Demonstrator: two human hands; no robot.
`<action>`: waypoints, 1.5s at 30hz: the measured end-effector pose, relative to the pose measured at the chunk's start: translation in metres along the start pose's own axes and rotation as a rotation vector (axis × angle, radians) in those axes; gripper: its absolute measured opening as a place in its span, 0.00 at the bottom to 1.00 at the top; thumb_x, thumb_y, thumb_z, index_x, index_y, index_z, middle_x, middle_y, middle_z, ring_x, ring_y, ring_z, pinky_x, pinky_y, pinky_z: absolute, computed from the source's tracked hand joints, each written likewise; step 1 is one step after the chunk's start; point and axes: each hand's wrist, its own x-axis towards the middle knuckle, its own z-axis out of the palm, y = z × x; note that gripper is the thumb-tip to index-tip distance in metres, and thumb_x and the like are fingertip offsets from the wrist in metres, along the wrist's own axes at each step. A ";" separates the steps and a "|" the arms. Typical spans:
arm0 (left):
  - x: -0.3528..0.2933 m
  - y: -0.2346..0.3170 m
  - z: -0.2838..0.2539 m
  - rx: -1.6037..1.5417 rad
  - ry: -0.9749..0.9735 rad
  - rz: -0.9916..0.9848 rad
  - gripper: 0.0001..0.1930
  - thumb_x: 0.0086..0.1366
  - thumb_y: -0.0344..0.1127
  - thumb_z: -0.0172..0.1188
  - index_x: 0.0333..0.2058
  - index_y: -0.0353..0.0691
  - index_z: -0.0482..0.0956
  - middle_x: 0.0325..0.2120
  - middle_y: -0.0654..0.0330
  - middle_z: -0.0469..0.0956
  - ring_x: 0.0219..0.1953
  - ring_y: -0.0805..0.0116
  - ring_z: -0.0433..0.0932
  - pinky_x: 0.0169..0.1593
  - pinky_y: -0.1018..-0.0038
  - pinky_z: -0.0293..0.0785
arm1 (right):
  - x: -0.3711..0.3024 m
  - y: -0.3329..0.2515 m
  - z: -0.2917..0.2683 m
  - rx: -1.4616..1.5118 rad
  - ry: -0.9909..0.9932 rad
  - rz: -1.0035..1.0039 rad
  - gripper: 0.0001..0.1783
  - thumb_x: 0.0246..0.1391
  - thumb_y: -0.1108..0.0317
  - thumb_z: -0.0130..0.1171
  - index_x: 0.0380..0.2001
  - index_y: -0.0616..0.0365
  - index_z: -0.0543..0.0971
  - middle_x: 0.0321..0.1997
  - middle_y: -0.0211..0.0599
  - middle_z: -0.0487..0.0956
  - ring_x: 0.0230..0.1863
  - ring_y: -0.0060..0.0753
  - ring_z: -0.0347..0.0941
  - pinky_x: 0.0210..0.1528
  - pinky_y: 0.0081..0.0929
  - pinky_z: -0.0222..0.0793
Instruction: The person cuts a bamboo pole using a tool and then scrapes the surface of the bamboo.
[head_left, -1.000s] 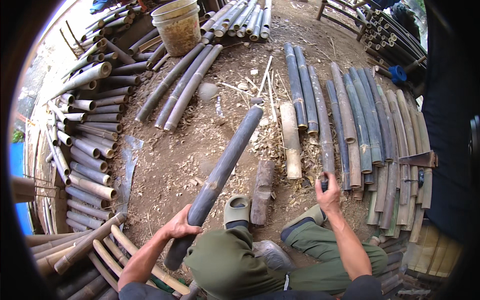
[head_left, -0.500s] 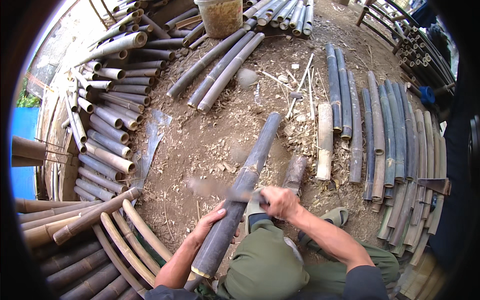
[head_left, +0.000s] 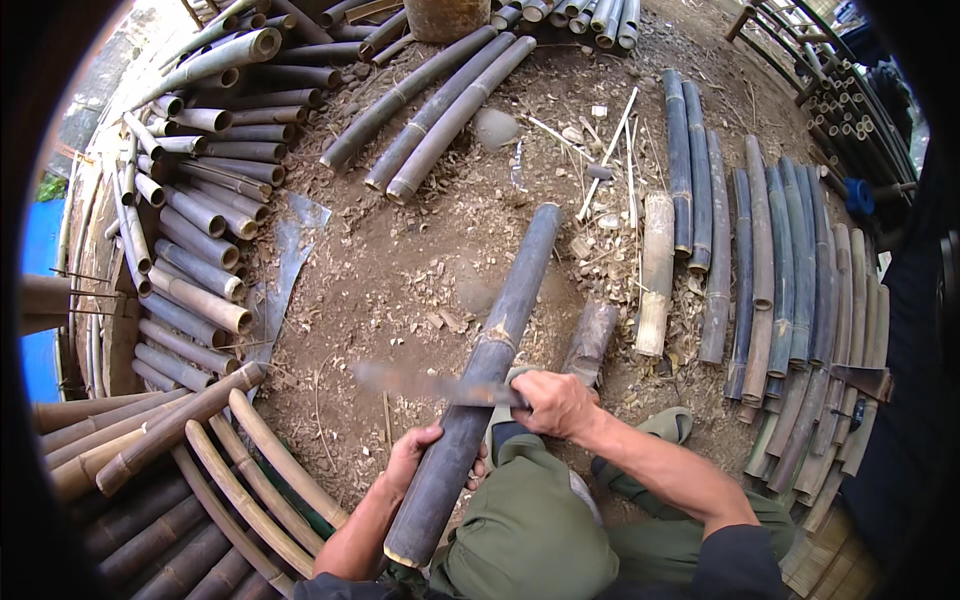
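A dark bamboo pole [head_left: 515, 290] slants across my lap, its pale cut end close to my body and its far end pointing ahead. My left hand [head_left: 412, 458] is wrapped round its lower part, with the thumb on the near-left side and fingertips showing on the right. My right hand [head_left: 555, 403] is closed on the handle of a long knife [head_left: 425, 386]. The blade, smeared by motion towards its tip, reaches leftward across the pole, just above my left hand. Whether its edge touches the bamboo, I cannot tell.
Bamboo poles [head_left: 205, 250] are stacked at the left, with curved pale pieces [head_left: 245, 487] nearer me. Split dark lengths [head_left: 745, 290] lie in rows at the right, a hatchet head [head_left: 862, 382] on them. A short log [head_left: 592, 340] lies by my foot. Shavings litter the dirt floor [head_left: 390, 280].
The knife blade shows more plainly and reaches a little further left over the pole. Both hands keep their grip. The whole view has shifted slightly.
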 end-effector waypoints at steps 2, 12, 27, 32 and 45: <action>0.004 0.005 -0.005 0.061 0.027 -0.011 0.36 0.64 0.56 0.52 0.58 0.28 0.67 0.43 0.43 0.79 0.38 0.54 0.84 0.41 0.64 0.84 | 0.002 0.024 0.008 -0.016 0.068 0.132 0.10 0.59 0.65 0.57 0.30 0.61 0.73 0.21 0.43 0.78 0.18 0.39 0.76 0.17 0.36 0.74; 0.005 0.006 -0.013 0.273 0.096 -0.023 0.38 0.65 0.62 0.55 0.58 0.31 0.66 0.44 0.44 0.79 0.35 0.56 0.84 0.38 0.65 0.84 | 0.008 0.042 0.014 -0.069 -0.029 0.612 0.11 0.59 0.64 0.58 0.30 0.61 0.74 0.18 0.42 0.77 0.15 0.40 0.74 0.18 0.39 0.74; 0.007 0.016 -0.006 0.160 0.034 -0.014 0.34 0.71 0.56 0.43 0.56 0.25 0.68 0.43 0.40 0.79 0.39 0.49 0.84 0.46 0.58 0.82 | 0.007 0.030 0.015 -0.106 0.033 0.202 0.11 0.57 0.64 0.59 0.26 0.58 0.74 0.21 0.38 0.77 0.19 0.35 0.75 0.22 0.33 0.76; 0.012 0.019 -0.006 0.228 0.042 -0.002 0.35 0.68 0.60 0.48 0.54 0.28 0.71 0.41 0.44 0.81 0.34 0.59 0.84 0.39 0.68 0.82 | 0.011 0.008 0.011 -0.007 -0.033 0.019 0.11 0.60 0.63 0.56 0.27 0.58 0.73 0.18 0.38 0.74 0.16 0.35 0.74 0.19 0.35 0.74; 0.011 0.019 -0.004 0.126 0.026 -0.021 0.34 0.69 0.57 0.48 0.56 0.26 0.67 0.43 0.39 0.78 0.39 0.45 0.84 0.44 0.55 0.82 | 0.022 0.054 0.018 -0.073 0.049 0.601 0.09 0.51 0.64 0.64 0.27 0.54 0.74 0.20 0.40 0.75 0.21 0.41 0.78 0.24 0.37 0.76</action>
